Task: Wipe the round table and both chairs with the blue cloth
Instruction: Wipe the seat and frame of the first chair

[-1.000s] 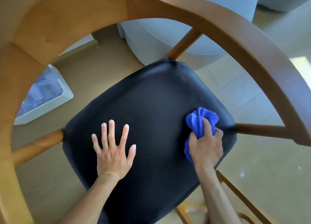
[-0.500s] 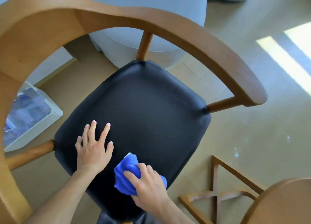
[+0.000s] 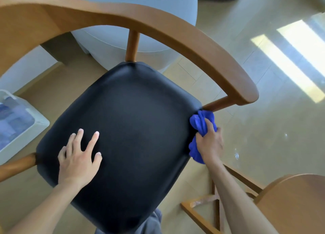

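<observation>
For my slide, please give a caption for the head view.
Right hand wipes the black seat's right edge with the blue cloth; left hand rests flat.

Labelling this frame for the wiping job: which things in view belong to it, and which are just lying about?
Job:
blue cloth, bunched in right hand
black chair seat, left hand flat on it
wooden armrest

Lying about:
white bin
grey sofa
</observation>
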The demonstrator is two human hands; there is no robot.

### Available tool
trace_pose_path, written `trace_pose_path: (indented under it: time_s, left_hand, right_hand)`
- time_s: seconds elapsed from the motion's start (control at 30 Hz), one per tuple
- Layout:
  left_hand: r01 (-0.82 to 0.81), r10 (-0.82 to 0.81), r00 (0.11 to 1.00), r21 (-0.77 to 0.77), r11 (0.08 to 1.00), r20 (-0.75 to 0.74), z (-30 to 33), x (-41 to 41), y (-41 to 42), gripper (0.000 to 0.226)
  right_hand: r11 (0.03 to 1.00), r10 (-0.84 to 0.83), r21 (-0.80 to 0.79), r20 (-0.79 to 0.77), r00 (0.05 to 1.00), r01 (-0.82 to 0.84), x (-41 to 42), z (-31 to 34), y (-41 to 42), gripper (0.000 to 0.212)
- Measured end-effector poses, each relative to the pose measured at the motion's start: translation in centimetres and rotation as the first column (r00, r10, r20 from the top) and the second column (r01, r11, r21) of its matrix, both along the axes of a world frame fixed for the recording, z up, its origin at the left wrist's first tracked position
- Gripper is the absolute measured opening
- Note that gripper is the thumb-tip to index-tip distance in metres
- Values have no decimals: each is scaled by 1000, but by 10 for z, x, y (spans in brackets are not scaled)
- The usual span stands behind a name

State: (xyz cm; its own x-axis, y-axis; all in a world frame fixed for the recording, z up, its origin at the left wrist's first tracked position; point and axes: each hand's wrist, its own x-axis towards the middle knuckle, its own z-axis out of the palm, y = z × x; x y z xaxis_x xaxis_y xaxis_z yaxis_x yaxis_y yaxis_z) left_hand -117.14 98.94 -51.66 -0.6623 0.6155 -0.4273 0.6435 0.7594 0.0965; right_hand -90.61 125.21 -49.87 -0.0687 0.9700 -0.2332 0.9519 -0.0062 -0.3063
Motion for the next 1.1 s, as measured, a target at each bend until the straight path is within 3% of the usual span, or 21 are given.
trace_pose_path:
  time_s: [0.07, 0.13, 0.23, 0.33, 0.43, 0.5, 0.57, 0.63, 0.7, 0.73, 0.83, 0.93, 1.03, 1.1]
  left_hand:
    - [-12, 12, 1000, -5, 1000, 6, 0, 0, 1, 65]
    - [-12, 12, 1000, -6, 1000, 4, 1, 2, 3, 65]
    - [-1, 2, 1000, -32, 999, 20, 4, 2, 5, 65]
    - [20, -17, 998, -66, 998, 53, 9, -4, 6, 65]
    - [41, -34, 995, -73, 996, 96, 14, -10, 5, 67]
    - [43, -35, 992, -63, 997, 123, 17, -13, 4, 67]
    - [50, -42, 988, -50, 998, 147, 19, -15, 3, 66]
    - [68, -59, 982, -44, 997, 177, 21, -19, 1, 65]
    - [89, -75, 978, -62, 994, 196, 26, -25, -1, 64]
    - [103, -85, 977, -79, 992, 198, 28, -26, -2, 63]
    - [108, -83, 977, -118, 987, 197, 34, -25, -2, 63]
    - [68, -30, 975, -166, 984, 219, 39, -14, -1, 63]
    - [27, 36, 961, -222, 975, 274, 49, 1, 1, 60]
    - [10, 80, 934, -247, 969, 347, 60, 14, 6, 54]
  right_hand:
    - [974, -218, -74, -41, 975, 214, 3, -1, -30, 51]
    - [974, -222, -72, -61, 973, 217, -7, 4, -59, 50]
    - [992, 128, -8, -43, 991, -128, -40, 14, -110, 53]
    - [929, 368, -11, -55, 928, -369, -68, 22, -168, 55]
    - [819, 551, -120, -103, 828, -561, -77, 28, -222, 57]
    - [631, 732, -223, -146, 665, -743, -79, 30, -253, 57]
    - [350, 899, -318, -151, 412, -881, -76, 32, -271, 50]
    - [140, 981, -306, -89, 175, -942, -62, 31, -268, 35]
    - [-7, 998, -262, -55, 7, -965, -37, 29, -253, 36]
    - [-27, 999, -232, -48, -16, -972, -22, 28, -240, 40]
    - [127, 991, -157, -26, 133, -979, 14, 29, -189, 50]
    - [457, 887, -126, -12, 462, -880, 38, 36, -143, 57]
    - [818, 563, -179, 48, 825, -547, 44, 46, -117, 58]
    - [943, 199, -263, -51, 979, -205, 41, 55, -101, 55]
